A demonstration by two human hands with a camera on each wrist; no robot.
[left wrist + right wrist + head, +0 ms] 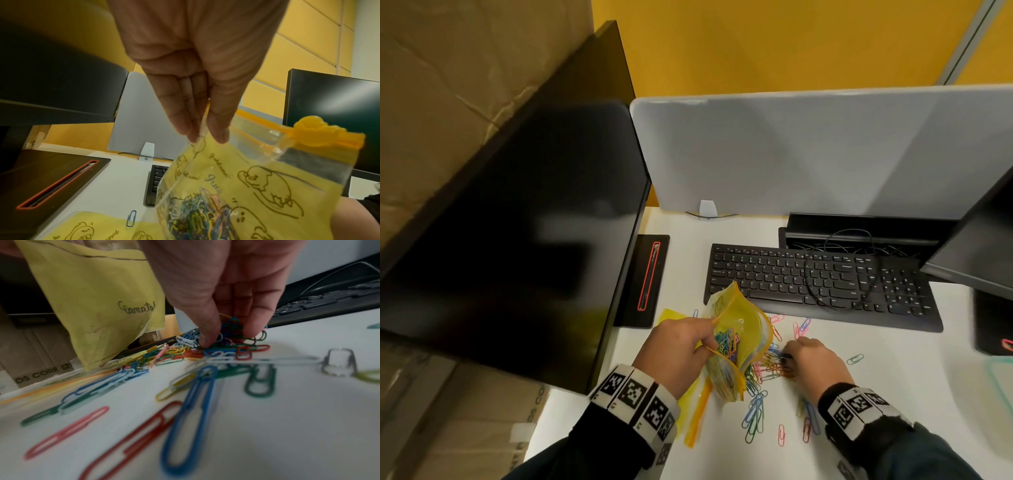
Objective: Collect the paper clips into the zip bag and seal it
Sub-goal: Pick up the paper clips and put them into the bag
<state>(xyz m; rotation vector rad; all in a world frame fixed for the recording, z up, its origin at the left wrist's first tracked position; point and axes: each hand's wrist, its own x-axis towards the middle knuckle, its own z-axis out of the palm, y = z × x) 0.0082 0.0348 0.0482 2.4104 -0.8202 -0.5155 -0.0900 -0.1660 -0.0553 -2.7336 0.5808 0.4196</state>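
Collecting is the step in hand, to judge by the head view: the left hand (pixel 674 346) pinches the near lip of the yellow zip bag (pixel 739 339), holding its mouth agape above the white counter (pixel 893 394), with a clump of paper clips (pixel 727 342) already inside. Just beside the bag, the right hand (pixel 815 363) sits curled over the loose pile (pixel 770 368); other clips lie scattered nearer the person and towards the keyboard (pixel 822 284). The bag hides part of the pile.

Left wrist view: thumb and fingers (pixel 185 116) close flat on the bag's edge (pixel 202 133), and the orange slider (pixel 312 131) sits at the far end of the unsealed zip. A second yellow bag (pixel 92 229) lies flat below, cut off by the frame.

Right wrist view: thumb and fingertips (pixel 207 337) nip a small bunch of clips (pixel 230 331) out of the heap. How many are caught is hard to tell, since the fingers cover them and the foreground is blurred. Next, that bunch likely needs lifting and dropping into the open mouth without snagging the lip. Many clips remain, so sealing looks some way off.
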